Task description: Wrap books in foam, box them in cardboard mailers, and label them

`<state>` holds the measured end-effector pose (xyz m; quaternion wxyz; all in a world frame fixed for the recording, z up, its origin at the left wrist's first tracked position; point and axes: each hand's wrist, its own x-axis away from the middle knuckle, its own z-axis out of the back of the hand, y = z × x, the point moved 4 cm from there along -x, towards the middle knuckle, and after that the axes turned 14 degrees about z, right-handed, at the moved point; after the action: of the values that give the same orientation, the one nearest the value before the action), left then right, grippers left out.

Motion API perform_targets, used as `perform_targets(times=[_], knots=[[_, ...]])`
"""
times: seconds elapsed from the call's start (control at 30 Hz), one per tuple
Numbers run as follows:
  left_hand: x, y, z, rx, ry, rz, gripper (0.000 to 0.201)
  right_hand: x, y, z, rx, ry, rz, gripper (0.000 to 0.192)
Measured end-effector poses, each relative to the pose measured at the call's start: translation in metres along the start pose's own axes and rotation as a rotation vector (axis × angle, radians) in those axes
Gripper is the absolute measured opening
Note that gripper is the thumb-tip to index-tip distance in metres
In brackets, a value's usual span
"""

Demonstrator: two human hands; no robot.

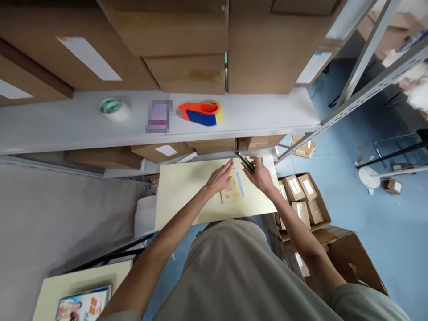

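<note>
My left hand (220, 177) rests with its fingers stretched out over the upper left part of a flat yellow packet (230, 194), covering some of it. A light blue strip runs along the packet's right side. In my right hand (261, 177) is a black and yellow utility knife (245, 162), its tip pointing up and left, just right of the packet. Whether its blade is out I cannot tell. Packet and hands are at a pale yellow table (183, 191).
A shelf (261, 113) above the table bears a tape roll (115, 110), an orange and blue tape dispenser (200, 113) and large cartons (261, 49). To the right, an open carton (321, 196) holds several small boxes. Books (83, 305) lie on a table at lower left.
</note>
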<state>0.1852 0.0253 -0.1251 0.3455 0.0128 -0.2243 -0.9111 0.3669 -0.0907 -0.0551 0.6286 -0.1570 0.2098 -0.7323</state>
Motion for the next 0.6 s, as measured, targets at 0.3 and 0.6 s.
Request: perform_targets(times=[0.3, 0.6], knots=[[-0.056, 0.083, 0.134, 0.066, 0.402, -0.099, 0.071, -0.17, 0.012, 0.115, 0.336, 0.166, 0.228, 0.044], [-0.006, 0.042, 0.049, 0.074, 0.187, 0.091, 0.063, -0.203, 0.049, 0.093, 0.346, 0.165, 0.266, 0.051]])
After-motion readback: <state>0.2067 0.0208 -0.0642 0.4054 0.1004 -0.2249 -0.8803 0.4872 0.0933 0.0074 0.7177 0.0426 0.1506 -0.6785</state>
